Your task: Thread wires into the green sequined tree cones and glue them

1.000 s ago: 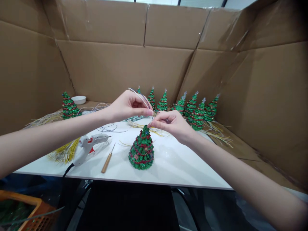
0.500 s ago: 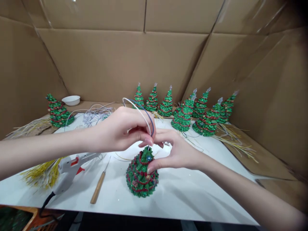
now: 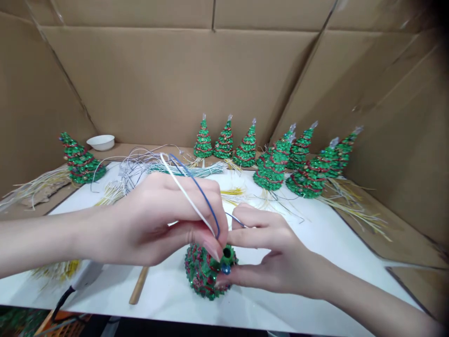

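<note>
My left hand [image 3: 175, 220] pinches a white wire [image 3: 185, 194] and a blue wire [image 3: 201, 189], which loop up over its fingers. Just below the pinch is a small green tree [image 3: 205, 276] with red garland, tilted so that a dark hole in its top shows. My right hand [image 3: 270, 252] grips the tree near its top, thumb beside a blue bead [image 3: 225, 269]. A bit of blue wire also shows by the right fingers. Where the wires' lower ends lie is hidden behind my fingers.
Several finished-looking trees [image 3: 249, 146] stand at the back and right. One more [image 3: 79, 161] is at left near a white bowl [image 3: 101, 142]. Loose wire bundles [image 3: 185, 168] lie behind my hands. A wooden handle [image 3: 139, 285] and a partly hidden glue gun [image 3: 86, 276] lie front left.
Both hands have come lower and nearer. The tree's top has tipped toward the camera, showing its hole. The view has shifted slightly, and my left forearm now covers most of the glue gun.
</note>
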Available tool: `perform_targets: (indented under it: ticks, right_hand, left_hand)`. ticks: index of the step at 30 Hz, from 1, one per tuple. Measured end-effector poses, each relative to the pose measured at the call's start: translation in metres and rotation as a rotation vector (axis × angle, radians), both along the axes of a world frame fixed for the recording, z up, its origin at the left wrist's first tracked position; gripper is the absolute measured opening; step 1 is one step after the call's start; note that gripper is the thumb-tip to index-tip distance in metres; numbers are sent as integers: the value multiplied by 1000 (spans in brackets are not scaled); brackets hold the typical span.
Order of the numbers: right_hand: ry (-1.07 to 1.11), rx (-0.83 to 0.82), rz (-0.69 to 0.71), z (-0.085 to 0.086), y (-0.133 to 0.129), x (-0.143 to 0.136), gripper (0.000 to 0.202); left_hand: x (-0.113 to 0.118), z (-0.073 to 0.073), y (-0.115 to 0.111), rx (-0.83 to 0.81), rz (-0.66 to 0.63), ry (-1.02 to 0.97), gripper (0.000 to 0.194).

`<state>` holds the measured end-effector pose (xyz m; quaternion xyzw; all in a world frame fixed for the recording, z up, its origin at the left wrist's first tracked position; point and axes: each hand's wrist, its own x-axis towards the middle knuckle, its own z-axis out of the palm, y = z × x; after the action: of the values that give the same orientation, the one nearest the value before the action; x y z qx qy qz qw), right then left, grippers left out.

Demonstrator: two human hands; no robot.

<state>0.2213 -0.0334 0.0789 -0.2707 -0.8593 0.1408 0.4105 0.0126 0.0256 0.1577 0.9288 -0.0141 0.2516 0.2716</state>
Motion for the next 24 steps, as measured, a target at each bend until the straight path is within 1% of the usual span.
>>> perform_targets:
  ticks: [3, 6, 8, 11, 13, 16, 18, 21, 24]
  right_hand:
    - [-16, 59, -23, 1, -9, -1, 26]
    - [-22, 84, -20, 2, -17, -2, 22]
    - [-29, 110, -19, 2, -22, -3, 20]
    - [-36, 149, -24, 2, -27, -5, 20]
    - [-31, 162, -27, 3, -30, -5, 21]
    - [-57, 150, -48, 3, -32, -5, 22]
    - [-124, 131, -59, 4, -34, -3, 22]
    - [-241, 122, -70, 4, -36, -2, 21]
    - [-277, 122, -91, 2, -38, -2, 22]
  left_hand:
    - [-2, 1, -5, -30, -24, 15, 10]
    - [-6, 1, -8, -46, -32, 31, 14]
    - [-10, 0, -11, -54, -20, 48, 16]
    - [-11, -1, -17, -101, 11, 61, 12]
    - [-8, -1, -24, -162, 31, 6, 12]
    - [-1, 0, -34, -204, 32, -69, 24]
    - [3, 1, -39, -183, 27, -47, 28]
    - [7, 3, -39, -145, 33, 17, 27]
    - [11, 10, -36, -151, -29, 76, 26]
